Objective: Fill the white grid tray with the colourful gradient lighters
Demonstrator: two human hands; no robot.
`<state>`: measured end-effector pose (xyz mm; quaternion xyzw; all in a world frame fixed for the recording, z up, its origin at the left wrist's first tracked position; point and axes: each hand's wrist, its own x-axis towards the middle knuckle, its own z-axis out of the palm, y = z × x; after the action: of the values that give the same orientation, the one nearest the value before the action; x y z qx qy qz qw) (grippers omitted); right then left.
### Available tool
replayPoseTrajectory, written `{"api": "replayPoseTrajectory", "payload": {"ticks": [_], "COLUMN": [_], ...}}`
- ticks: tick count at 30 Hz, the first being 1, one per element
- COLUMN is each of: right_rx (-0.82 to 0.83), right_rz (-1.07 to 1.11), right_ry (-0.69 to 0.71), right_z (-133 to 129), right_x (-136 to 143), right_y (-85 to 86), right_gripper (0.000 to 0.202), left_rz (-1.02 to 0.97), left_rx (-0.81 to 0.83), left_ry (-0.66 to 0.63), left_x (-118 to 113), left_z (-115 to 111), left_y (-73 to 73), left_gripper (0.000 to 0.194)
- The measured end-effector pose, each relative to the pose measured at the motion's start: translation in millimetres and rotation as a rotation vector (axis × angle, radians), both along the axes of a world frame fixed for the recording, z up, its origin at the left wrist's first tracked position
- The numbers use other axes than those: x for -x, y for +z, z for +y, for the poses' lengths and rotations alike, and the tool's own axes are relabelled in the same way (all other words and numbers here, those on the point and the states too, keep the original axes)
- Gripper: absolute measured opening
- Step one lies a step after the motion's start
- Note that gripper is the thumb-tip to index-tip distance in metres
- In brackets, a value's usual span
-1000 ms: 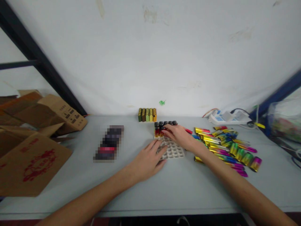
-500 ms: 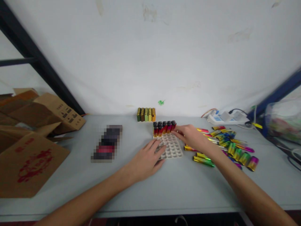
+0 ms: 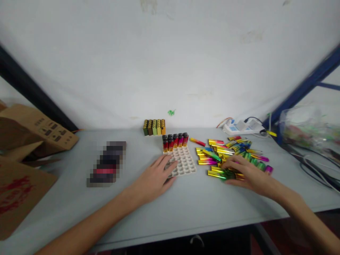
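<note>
My left hand [image 3: 156, 175] rests at the left side of a white grid tray [image 3: 186, 164], its fingers over the edge and the thumb at the near corner. Red-and-gold lighters [image 3: 175, 141] with black tops stand upright in the tray's far rows; the nearer pockets show bare. To the right, my right hand [image 3: 247, 173] is in a heap of shiny multicoloured lighters [image 3: 209, 152]. Its fingers and thumb close around a green lighter [image 3: 228, 173] at the heap's near side, partly hidden by the hand.
A block of green, brown and yellow lighters [image 3: 154, 127] stands by the wall. Cardboard boxes [image 3: 23, 191] and a pixelated dark object [image 3: 107, 164] lie left. At the back right are a white power strip [image 3: 241, 126], cables and a clear plastic bag [image 3: 302, 124].
My right hand has gone from the standing lighters at the tray's far right to the heap on the right. My left hand keeps its place on the tray. The view has shifted rightward.
</note>
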<state>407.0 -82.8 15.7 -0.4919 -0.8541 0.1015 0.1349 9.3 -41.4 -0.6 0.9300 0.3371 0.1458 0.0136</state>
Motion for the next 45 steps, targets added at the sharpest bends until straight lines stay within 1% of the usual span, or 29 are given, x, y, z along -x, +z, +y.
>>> {"api": "replayPoseTrajectory", "payload": {"ticks": [3, 6, 10, 14, 18, 21, 25, 28, 30, 32, 34, 36, 38, 39, 43, 45], "right_rx": [-0.145, -0.239, -0.236, -0.140, -0.040, 0.010, 0.070, 0.165, 0.201, 0.199, 0.243, 0.379, 0.492, 0.503, 0.391, 0.407], "right_rz": [-0.034, -0.075, -0.107, -0.064, 0.117, 0.288, 0.615, 0.808, 0.843, 0.851, 0.875, 0.909, 0.905, 0.887, 0.828, 0.846], "right_ry": [0.008, 0.004, -0.038, -0.057, -0.121, -0.178, -0.210, -0.187, -0.165, -0.093, 0.026, 0.146, 0.204, 0.213, 0.161, 0.127], "right_z": [-7, -6, 1, 7, 12, 21, 42, 60, 71, 81, 88, 91, 91, 90, 81, 77], "right_x": [12, 22, 32, 35, 39, 48, 68, 87, 101, 115, 128, 140, 150, 154, 166, 171], "right_y": [-13.1, -17.5, -15.8, -11.5, 2.7, 14.4, 22.2, 30.5, 39.2, 47.4, 51.1, 47.8, 37.6, 31.0, 5.8, -1.5], "right_gripper": [0.030, 0.027, 0.024, 0.026, 0.034, 0.039, 0.041, 0.039, 0.039, 0.039, 0.039, 0.040, 0.042, 0.043, 0.048, 0.050], "left_rz": [0.011, 0.018, 0.011, -0.003, -0.008, 0.000, -0.008, -0.020, -0.024, -0.025, -0.031, -0.048, -0.060, -0.058, -0.053, -0.057], "left_rx": [0.002, 0.007, 0.004, -0.003, -0.002, 0.003, 0.003, 0.010, 0.013, 0.012, 0.010, 0.013, 0.021, 0.026, 0.035, 0.032], "left_ry": [-0.002, -0.002, -0.002, -0.006, -0.010, -0.007, -0.003, 0.004, 0.005, 0.000, -0.006, -0.009, -0.011, -0.015, -0.027, -0.028], "left_x": [0, 1, 1, 2, 3, 3, 2, 2, 1, 1, 1, 0, 0, -1, -1, -1], "left_z": [1, 2, 2, 2, 2, 2, 2, 1, 1, 1, 0, 0, -1, -1, -2, -2], "left_y": [0.7, -0.1, -1.8, -2.0, -3.5, -5.4, -5.3, -3.8, -3.0, -2.4, -1.8, -0.7, 0.8, 1.6, 4.2, 4.5], "left_gripper": [0.046, 0.047, 0.048, 0.048, 0.048, 0.049, 0.049, 0.048, 0.047, 0.048, 0.048, 0.046, 0.046, 0.047, 0.046, 0.045]}}
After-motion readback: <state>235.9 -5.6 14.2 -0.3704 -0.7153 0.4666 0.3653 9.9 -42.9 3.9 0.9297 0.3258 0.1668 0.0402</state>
